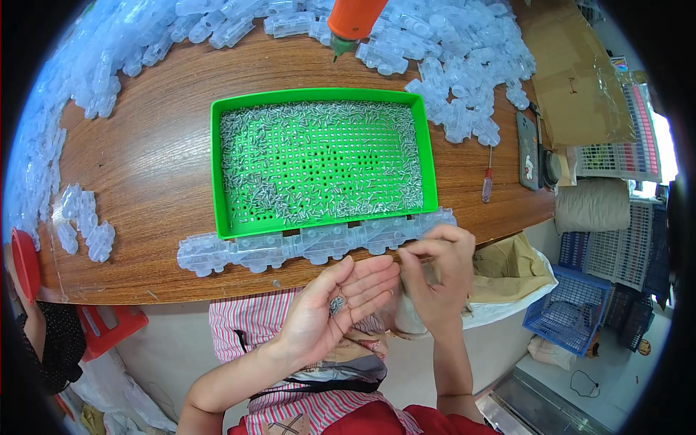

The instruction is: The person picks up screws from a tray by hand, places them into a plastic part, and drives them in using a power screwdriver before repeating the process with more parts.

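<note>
My left hand (337, 297) is cupped palm up in front of the table edge, and a small heap of metal screws (336, 304) rests in its palm. Close to its fingertips, my right hand (438, 279) has thumb and forefinger pinched together; what they hold, if anything, is too small and blurred to name. Just beyond both hands, a row of clear plastic housings (326, 243) lies along the near table edge. Touching this row from behind is a green perforated tray (215, 167), with many loose screws (272, 199) scattered over its bottom.
An orange power screwdriver (355, 18) hangs over the far side. Heaps of clear housings (464, 72) cover the back and left of the wooden table (145, 159). At right lie a hand screwdriver (487, 185) and a phone (528, 152). A sack (515, 279) stands below; another person sits left.
</note>
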`<state>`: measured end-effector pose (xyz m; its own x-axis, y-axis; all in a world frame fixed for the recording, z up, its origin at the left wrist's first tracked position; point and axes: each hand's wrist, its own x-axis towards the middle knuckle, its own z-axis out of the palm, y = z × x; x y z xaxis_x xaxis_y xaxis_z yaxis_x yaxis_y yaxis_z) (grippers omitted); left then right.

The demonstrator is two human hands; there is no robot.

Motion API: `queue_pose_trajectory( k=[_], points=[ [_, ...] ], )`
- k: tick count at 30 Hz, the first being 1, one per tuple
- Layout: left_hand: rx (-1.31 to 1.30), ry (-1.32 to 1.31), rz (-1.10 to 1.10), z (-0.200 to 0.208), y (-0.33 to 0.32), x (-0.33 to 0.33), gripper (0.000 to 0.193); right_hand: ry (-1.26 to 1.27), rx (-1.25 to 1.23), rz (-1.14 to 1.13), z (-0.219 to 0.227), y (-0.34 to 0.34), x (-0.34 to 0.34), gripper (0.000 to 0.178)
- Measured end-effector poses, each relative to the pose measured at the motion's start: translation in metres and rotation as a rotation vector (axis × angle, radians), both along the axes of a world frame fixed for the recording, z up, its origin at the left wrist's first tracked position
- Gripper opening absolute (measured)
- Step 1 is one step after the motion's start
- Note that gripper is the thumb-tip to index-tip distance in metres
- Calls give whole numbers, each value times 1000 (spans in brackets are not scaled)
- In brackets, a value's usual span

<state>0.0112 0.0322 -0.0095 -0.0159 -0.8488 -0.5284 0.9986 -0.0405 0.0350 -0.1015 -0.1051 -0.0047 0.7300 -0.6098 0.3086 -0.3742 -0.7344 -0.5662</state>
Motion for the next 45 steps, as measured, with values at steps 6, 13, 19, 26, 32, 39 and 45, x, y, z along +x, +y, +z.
queue_pose_trajectory(
  k=[6,13,19,26,32,39,45],
  points=[
    [-106,-12,-42,1,-4,2,69,39,50,133,45,25,1,20],
    [-239,53,-30,-1,-6,-7,73,146,-109,289,36,32,0,26],
    [-157,-1,-46,9,-11,-7,69,170,-184,301,41,34,5,23],
    [-231,82,-27,4,-8,-6,67,140,-4,258,40,29,8,22],
    [-179,-12,-8,4,-12,-7,67,127,-59,260,35,30,4,19],
    [-16,34,19,4,-7,-7,51,-28,240,102,30,23,-1,17],
    [21,29,-41,-2,10,1,44,-47,136,43,7,6,18,13]
  ],
)
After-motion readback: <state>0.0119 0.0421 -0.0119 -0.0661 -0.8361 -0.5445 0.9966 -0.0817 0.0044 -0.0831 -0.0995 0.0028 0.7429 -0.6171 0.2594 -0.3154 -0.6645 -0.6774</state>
